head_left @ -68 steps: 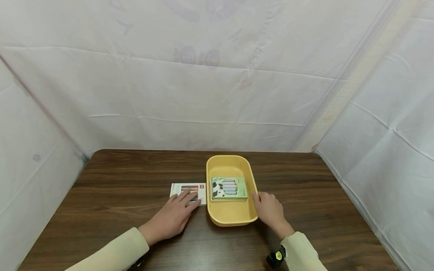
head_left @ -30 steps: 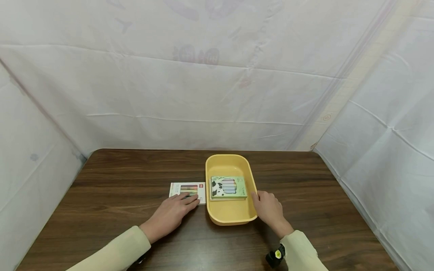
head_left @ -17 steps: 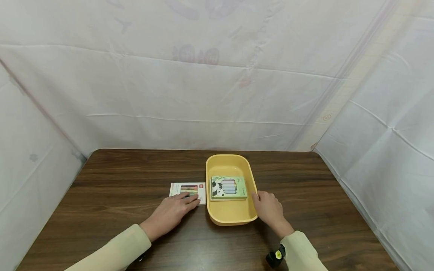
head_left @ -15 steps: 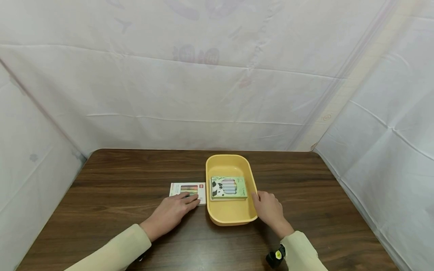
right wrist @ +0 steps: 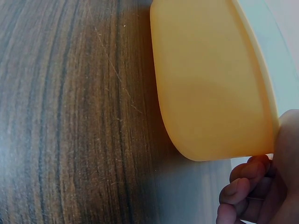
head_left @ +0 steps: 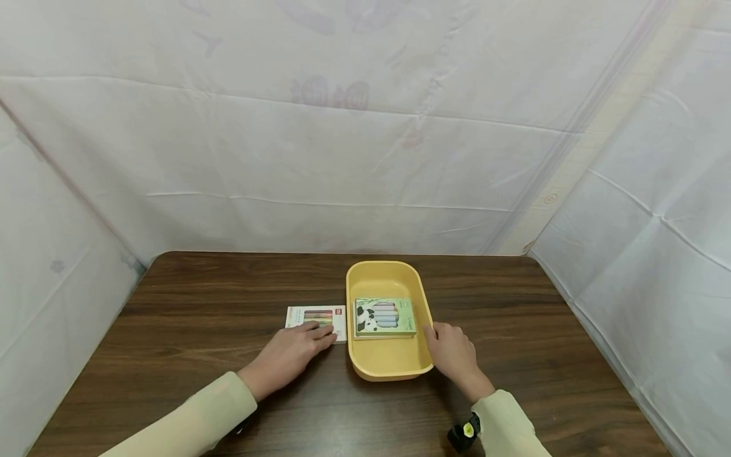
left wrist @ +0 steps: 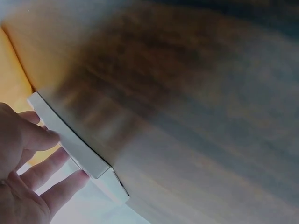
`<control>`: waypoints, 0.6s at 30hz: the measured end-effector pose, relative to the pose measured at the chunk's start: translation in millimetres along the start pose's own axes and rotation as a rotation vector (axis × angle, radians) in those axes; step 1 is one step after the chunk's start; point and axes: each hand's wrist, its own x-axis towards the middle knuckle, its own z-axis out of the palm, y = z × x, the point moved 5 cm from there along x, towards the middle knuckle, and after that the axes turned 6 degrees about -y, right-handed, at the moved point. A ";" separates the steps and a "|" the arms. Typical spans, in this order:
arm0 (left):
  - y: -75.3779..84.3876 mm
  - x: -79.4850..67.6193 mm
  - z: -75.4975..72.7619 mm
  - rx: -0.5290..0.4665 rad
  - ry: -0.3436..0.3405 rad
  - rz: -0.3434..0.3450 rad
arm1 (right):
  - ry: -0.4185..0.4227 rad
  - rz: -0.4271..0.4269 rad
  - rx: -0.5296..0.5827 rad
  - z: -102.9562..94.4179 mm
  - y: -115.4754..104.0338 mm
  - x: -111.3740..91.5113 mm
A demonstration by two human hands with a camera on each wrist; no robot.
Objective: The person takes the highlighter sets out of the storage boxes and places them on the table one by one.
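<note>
Closest in, left sleeve [head_left: 188, 416] slanting up from the lower left and right sleeve [head_left: 506, 419] at the lower right, with a black wrist device [head_left: 464, 434] beside the latter. Just beyond, grips the right wall of the yellow bin [head_left: 391, 365] toward its near end with the right hand [head_left: 455, 357] — thumb at the rim, fingers curled outside, closed around the wall. Seems chosen for steadiness, likely to brace the bin against any shove from the opposite side.

Across from there, rests the left hand [head_left: 290, 354] on the white box [head_left: 320, 317], not wrapped around: fingers only lightly bent over the top, thumb at the near edge in the left wrist view. Suits pressing or guiding better than lifting, by the look of it. As for the white box, lies on the table [head_left: 228, 298] window side up, with colours showing through, right end against the bin's left wall or just beside; probably placed so as to use the wall as a stop.

Inside the bin, about midway along and nearer the left wall, the green box [head_left: 386, 317], lying panda picture up — pale edge beneath, impossible to tell whether from a second box. Farthest off, creased white sheeting [head_left: 342, 158] behind the table.
</note>
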 end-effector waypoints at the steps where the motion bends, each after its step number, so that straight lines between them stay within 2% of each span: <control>1: -0.1 0.4 0.2 0.002 -0.003 0.003 | 0.000 0.001 0.001 0.2 0.1 0.2; 8: -1.3 3.9 0.1 -0.002 -0.041 0.013 | 0.003 0.002 0.003 0.6 1.1 0.6; 18: -5.9 7.0 -0.2 0.006 -0.031 0.014 | -0.002 0.023 0.004 1.2 1.8 0.9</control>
